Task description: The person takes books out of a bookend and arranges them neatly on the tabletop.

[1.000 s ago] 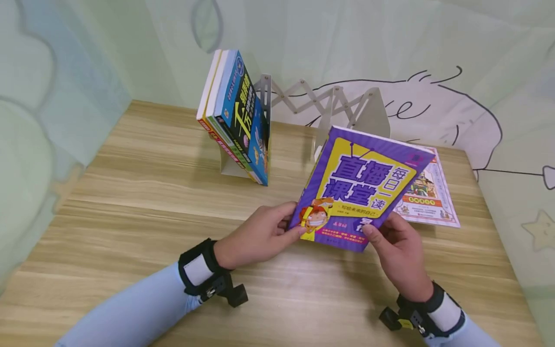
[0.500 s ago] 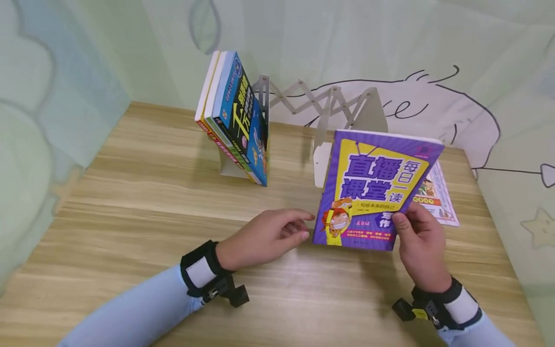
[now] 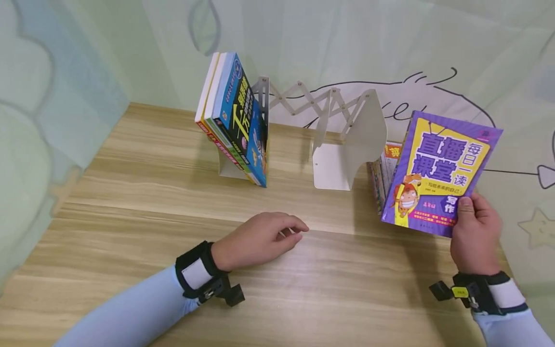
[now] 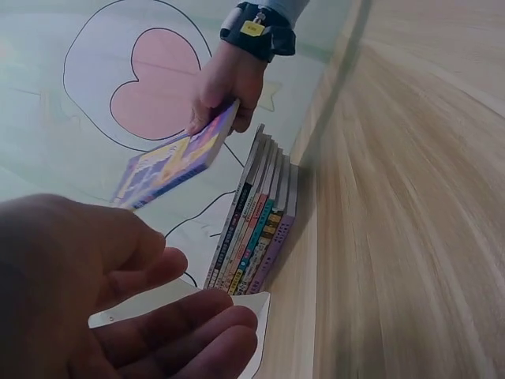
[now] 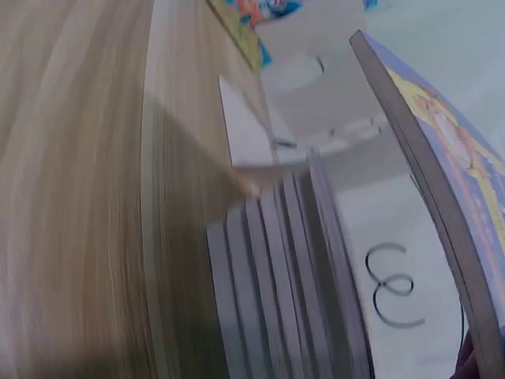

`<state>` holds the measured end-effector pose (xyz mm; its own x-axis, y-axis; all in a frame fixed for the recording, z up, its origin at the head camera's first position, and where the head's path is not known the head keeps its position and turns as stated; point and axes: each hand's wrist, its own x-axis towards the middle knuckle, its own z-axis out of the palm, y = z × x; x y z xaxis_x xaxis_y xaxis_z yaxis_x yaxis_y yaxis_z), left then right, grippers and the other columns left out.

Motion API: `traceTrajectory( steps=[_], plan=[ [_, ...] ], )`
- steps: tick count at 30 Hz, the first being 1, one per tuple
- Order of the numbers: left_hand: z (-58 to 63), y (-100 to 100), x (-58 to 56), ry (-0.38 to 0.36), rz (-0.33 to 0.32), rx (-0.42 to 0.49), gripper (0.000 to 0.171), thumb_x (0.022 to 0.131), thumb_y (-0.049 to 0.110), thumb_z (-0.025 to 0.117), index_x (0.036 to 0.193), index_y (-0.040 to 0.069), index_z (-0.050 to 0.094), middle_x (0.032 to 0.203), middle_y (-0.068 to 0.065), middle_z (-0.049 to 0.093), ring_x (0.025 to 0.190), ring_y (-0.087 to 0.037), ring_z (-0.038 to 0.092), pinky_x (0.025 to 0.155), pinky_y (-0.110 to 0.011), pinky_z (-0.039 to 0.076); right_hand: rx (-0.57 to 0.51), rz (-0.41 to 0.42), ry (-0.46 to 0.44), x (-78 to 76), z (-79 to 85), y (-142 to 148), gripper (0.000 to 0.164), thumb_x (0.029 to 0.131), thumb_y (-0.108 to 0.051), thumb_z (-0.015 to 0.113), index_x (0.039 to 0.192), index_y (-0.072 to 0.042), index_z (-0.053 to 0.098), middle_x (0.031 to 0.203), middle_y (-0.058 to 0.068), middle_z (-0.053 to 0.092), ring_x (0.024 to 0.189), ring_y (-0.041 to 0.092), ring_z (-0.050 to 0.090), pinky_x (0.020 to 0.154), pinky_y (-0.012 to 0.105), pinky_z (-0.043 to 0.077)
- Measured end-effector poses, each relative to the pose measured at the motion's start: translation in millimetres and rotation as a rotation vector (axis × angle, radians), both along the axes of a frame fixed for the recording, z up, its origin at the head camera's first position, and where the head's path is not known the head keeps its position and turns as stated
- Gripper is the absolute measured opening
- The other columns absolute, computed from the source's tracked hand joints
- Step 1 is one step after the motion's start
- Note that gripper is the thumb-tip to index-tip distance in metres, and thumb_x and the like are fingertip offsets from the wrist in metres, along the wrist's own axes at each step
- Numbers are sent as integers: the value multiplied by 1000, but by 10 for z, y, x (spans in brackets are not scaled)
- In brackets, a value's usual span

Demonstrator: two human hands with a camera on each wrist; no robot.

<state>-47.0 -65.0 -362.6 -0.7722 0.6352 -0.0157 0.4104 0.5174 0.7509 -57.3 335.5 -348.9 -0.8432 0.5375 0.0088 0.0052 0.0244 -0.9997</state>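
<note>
My right hand (image 3: 477, 238) grips a purple and yellow book (image 3: 438, 173) by its lower right corner, thumb on the cover. In the left wrist view that book is held above a pile of several books (image 4: 256, 221) and apart from it. From the head view the held book covers most of the pile, leaving some spines (image 3: 376, 188) visible. My left hand (image 3: 260, 241) is over the middle of the wooden table, its fingers loosely bent around nothing. The right wrist view shows the page edges of the held book (image 5: 430, 189) and of the piled books (image 5: 276, 284).
A white metal expanding bookend (image 3: 331, 166) stands at the back of the table (image 3: 143, 231). Several upright books (image 3: 234, 120) lean at its left end. Its right plate (image 3: 366, 127) is close to the pile. A printed curtain (image 3: 277, 38) hangs behind.
My left hand has let go of the purple and yellow book. The right hand has carried it to the right, over the pile, uncovering the bookend's base.
</note>
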Motion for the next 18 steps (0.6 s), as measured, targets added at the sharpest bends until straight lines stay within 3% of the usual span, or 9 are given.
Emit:
traceTrajectory(
  steps=[4, 7, 13, 18],
  plan=[
    [-2, -11, 10, -14, -1, -5, 28, 103, 30, 55, 125, 18, 69, 112, 12, 70, 96, 2, 62, 87, -24, 54, 50, -41, -122, -74, -18, 187, 48, 98, -31, 58, 139, -6, 59, 104, -2, 67, 78, 8, 64, 60, 14, 56],
    [-9, -18, 15, -10, -3, -6, 28, 104, 30, 55, 125, 18, 69, 112, 12, 69, 96, 1, 62, 87, -24, 54, 89, -10, -230, -129, -41, 286, 54, 99, -33, 56, 146, -5, 50, 101, -6, 63, 77, 5, 63, 59, 14, 55],
    [-19, -21, 14, -6, -6, -8, 29, 103, 31, 55, 126, 18, 68, 112, 12, 70, 96, 2, 62, 87, -24, 54, 287, 84, -433, -220, -65, 377, 63, 100, -42, 53, 152, -9, 41, 100, -10, 56, 78, 2, 61, 61, 15, 56],
    [-34, -25, 17, -9, -4, -11, 29, 103, 31, 56, 126, 18, 68, 112, 12, 70, 96, 2, 62, 87, -25, 54, 342, 114, -491, -277, -66, 388, 60, 101, -43, 52, 154, -16, 41, 103, -10, 54, 78, 3, 62, 62, 17, 57]
  ],
)
